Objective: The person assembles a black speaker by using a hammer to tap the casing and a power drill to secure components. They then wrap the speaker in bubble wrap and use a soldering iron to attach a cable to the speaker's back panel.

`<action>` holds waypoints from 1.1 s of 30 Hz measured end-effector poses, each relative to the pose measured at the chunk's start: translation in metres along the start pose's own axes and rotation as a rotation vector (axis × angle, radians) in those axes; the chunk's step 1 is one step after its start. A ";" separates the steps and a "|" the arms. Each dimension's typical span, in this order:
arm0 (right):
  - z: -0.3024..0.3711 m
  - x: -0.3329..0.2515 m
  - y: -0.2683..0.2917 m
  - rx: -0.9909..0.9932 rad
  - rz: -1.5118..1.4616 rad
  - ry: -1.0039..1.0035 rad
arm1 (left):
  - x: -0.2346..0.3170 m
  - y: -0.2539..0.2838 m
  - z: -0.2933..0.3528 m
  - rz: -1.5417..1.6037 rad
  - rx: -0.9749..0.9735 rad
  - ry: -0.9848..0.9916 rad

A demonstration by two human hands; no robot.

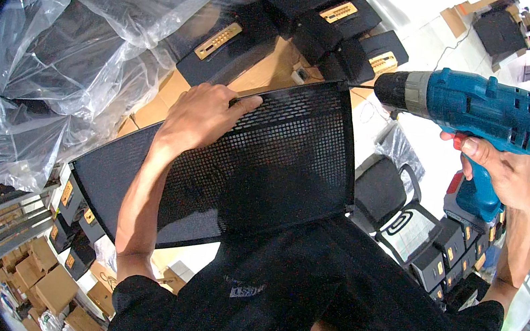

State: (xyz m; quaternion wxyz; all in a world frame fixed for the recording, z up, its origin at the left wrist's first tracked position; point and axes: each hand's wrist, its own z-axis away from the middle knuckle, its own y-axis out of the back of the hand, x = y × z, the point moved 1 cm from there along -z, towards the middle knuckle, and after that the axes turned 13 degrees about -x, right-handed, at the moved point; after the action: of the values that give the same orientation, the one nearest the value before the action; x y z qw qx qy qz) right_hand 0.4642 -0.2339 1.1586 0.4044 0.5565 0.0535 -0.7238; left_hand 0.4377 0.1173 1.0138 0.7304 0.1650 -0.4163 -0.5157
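Note:
A wide black perforated panel lies at a slant in front of my body. My left hand is closed over its far edge, thumb on the mesh face and fingers partly hidden behind the edge. In my right hand is a teal cordless drill, gripped round the handle with a finger at the red trigger. The drill lies level, its dark chuck facing left. A thin bit runs from the chuck to the panel's far right corner; whether it touches a screw I cannot make out.
Several black boxes with gold panels stand beyond the panel on brown cardboard. Clear plastic sheeting covers the left side. A black office chair stands at right. Cardboard boxes are piled at lower left.

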 end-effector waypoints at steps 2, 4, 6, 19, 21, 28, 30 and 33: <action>0.000 0.001 0.000 -0.027 -0.001 0.037 | -0.006 -0.005 -0.003 0.006 0.026 -0.031; 0.001 0.005 0.002 -0.042 -0.012 0.033 | -0.010 -0.011 -0.007 0.009 0.048 -0.078; 0.003 0.012 0.010 -0.045 -0.033 -0.013 | -0.007 -0.012 -0.009 0.001 0.039 -0.074; 0.004 0.062 0.035 -0.029 -0.148 -0.011 | -0.013 -0.021 -0.023 0.009 -0.032 -0.135; 0.003 0.069 0.039 -0.058 -0.187 0.013 | -0.012 -0.020 -0.023 0.010 -0.044 -0.136; 0.001 0.069 0.033 -0.025 -0.196 -0.008 | -0.004 -0.020 -0.030 0.001 -0.099 -0.072; 0.002 0.056 0.024 0.008 -0.155 -0.077 | -0.002 -0.019 -0.029 -0.001 -0.106 -0.047; 0.001 0.031 0.013 0.051 -0.092 -0.104 | -0.012 -0.025 -0.036 -0.007 -0.095 -0.061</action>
State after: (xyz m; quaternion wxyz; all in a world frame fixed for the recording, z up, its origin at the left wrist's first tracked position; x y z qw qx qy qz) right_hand 0.4701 -0.2589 1.1376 0.3589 0.5250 0.0394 -0.7707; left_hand 0.4492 0.1109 0.9702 0.7226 0.1158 -0.4129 -0.5422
